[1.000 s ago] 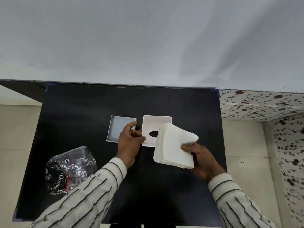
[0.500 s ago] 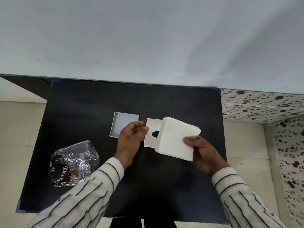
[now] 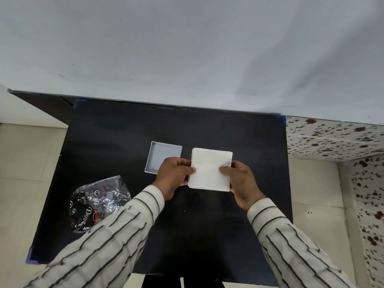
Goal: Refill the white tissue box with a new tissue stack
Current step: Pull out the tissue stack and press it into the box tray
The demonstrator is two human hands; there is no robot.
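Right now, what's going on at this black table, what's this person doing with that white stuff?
A person in a striped shirt is holding a square white tissue stack flat between both hands, the left hand on its left edge and the right hand on its right edge, above the black table. Just to the left lies an open, shallow white square tray, which looks empty. A crumpled clear plastic wrapper with dark print sits near the table's left edge. The slotted part of the box is not visible.

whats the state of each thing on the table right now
tissue stack: flat, held at both side edges
left hand: gripping stack's left edge
right hand: gripping stack's right edge
box tray: open, empty, beside stack
plastic wrapper: crumpled, lying apart at left
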